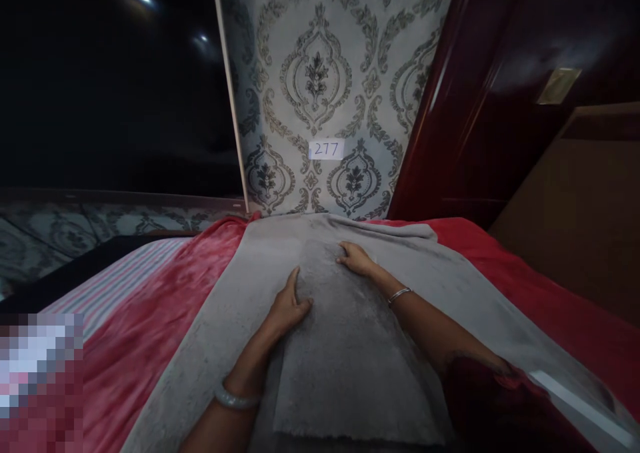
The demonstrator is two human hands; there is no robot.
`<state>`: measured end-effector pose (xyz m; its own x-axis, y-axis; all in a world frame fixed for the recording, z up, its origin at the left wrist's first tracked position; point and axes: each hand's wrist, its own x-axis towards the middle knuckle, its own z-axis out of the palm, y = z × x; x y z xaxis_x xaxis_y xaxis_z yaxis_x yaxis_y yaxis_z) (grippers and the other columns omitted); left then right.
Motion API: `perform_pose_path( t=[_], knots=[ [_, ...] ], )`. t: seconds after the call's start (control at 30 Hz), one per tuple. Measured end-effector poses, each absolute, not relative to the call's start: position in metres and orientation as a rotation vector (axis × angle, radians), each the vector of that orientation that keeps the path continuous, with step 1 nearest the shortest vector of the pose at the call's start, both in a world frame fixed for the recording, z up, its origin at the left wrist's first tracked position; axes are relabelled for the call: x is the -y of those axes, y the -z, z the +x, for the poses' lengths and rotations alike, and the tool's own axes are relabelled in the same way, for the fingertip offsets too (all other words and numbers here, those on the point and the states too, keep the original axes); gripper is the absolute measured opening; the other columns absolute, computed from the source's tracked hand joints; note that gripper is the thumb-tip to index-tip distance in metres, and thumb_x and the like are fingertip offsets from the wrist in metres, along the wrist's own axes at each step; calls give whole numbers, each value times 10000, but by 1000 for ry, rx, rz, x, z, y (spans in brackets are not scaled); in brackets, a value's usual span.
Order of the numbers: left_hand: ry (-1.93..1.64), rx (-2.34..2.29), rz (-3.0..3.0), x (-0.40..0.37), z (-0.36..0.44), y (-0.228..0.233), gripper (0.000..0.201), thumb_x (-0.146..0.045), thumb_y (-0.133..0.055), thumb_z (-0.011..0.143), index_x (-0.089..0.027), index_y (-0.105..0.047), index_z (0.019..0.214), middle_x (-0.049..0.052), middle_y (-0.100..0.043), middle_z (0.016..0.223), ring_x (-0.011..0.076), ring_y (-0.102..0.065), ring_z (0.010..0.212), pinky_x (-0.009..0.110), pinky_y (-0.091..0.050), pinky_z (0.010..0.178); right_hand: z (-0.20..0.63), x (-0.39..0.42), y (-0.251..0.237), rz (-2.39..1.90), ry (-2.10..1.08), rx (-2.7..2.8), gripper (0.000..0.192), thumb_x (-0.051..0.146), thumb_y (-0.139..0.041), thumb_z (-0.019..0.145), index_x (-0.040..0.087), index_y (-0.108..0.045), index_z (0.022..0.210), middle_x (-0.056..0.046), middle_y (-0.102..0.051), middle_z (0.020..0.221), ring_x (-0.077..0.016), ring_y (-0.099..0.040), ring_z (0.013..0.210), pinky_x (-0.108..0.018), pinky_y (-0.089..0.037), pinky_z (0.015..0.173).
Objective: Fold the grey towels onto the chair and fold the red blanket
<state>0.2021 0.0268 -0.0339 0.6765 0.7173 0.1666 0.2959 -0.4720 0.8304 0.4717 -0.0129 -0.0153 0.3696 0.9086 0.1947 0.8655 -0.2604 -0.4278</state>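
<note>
- The left hand [289, 304] lies flat, fingers spread, on the left edge of a folded grey towel [345, 346] – pressing, gripping nothing
- The right hand [356, 258] rests palm down at the fold's far corner, about one o'clock from the left hand, fingers loosely curved and holding nothing
- By my reckoning the folding is part done: one panel already lies doubled over the middle, its cut edge showing at six o'clock, while the wider layer beneath spreads out unfolded to either side
- The towel is thick, matte and nappy, a long strip running from six to twelve o'clock across a red plush blanket [150, 319] with a soft sheen
- A striped sheet [115, 283] shows at nine o'clock
- A pale bangle [234, 399] rings the left wrist, a thin metal bracelet [399, 295] the right
- At twelve stands damask-patterned wallpaper [320, 73] bearing a small label [327, 149] reading 277 – beside it a glossy dark red door [475, 106], though the dim light makes that hard to confirm
</note>
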Motion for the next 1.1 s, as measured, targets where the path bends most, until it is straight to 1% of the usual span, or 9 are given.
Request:
perform_pose_path(
  t=[0.13,0.23,0.4,0.5,0.57,0.67,0.77,0.9,1.1],
  knots=[
    [-708,-666,2042,-9,199,18,916,-140,-593,728,-166,-264,1583,111,-544,1476,256,-504,1359,397,-403,1137,464,24,-1,-2135,-1,1464,363,160,-663,808,160,-641,1170,-118,-672,1216,-247,-597,1138,-338,-424,993],
    [-787,-594,2057,2,195,-2,868,-120,-530,749,-175,-285,1581,81,-420,1583,228,-398,1452,377,-323,1205,459,29,-29,-2090,60,1459,339,138,-645,810,156,-647,1149,-105,-684,1180,-245,-611,1087,-349,-439,970],
    [-898,-535,2114,-8,153,-51,737,-262,-541,800,-168,-419,1521,49,-426,1580,228,-347,1482,386,-264,1240,425,11,-86,-2017,125,1505,299,148,-665,821,174,-669,1119,-53,-703,1116,-222,-604,1058,-326,-448,940],
    [-907,-650,2120,-41,111,-62,743,-396,-588,797,-240,-444,1509,29,-438,1573,271,-414,1442,438,-343,1203,384,-17,-97,-1989,110,1553,318,211,-653,885,166,-646,1200,-40,-687,1181,-185,-595,1084,-287,-447,930],
    [-865,-788,2122,-68,87,-49,759,-425,-613,756,-244,-486,1482,48,-485,1539,303,-489,1382,464,-424,1144,354,-33,-88,-2007,62,1581,375,223,-661,905,135,-624,1268,-77,-667,1249,-203,-585,1143,-305,-437,961],
    [-746,-1006,2147,-99,64,-6,687,-417,-624,695,-213,-621,1351,93,-658,1348,336,-622,1217,496,-517,1037,313,-40,-53,-2054,-56,1635,598,235,-744,851,149,-549,1410,-132,-587,1402,-308,-513,1297,-402,-419,1031],
    [-736,-1078,2182,-111,54,38,625,-446,-570,731,-217,-647,1307,73,-685,1306,309,-626,1219,467,-503,1059,290,-25,-11,-2059,-166,1731,637,325,-732,871,220,-519,1463,-130,-458,1536,-384,-380,1419,-515,-363,1105],
    [-777,-1084,2199,-113,56,63,641,-453,-533,766,-216,-606,1358,61,-652,1361,282,-601,1258,412,-481,1084,292,5,20,-2066,-146,1912,536,465,-521,991,313,-463,1502,-68,-319,1624,-352,-243,1498,-568,-221,1194],
    [-691,-1120,2208,-116,56,57,704,-493,-503,789,-185,-544,1421,92,-636,1371,299,-610,1237,426,-504,1044,324,43,27,-2163,-143,1889,584,497,-378,1034,227,-372,1552,-102,-247,1649,-351,-197,1508,-598,-210,1181]
  ],
)
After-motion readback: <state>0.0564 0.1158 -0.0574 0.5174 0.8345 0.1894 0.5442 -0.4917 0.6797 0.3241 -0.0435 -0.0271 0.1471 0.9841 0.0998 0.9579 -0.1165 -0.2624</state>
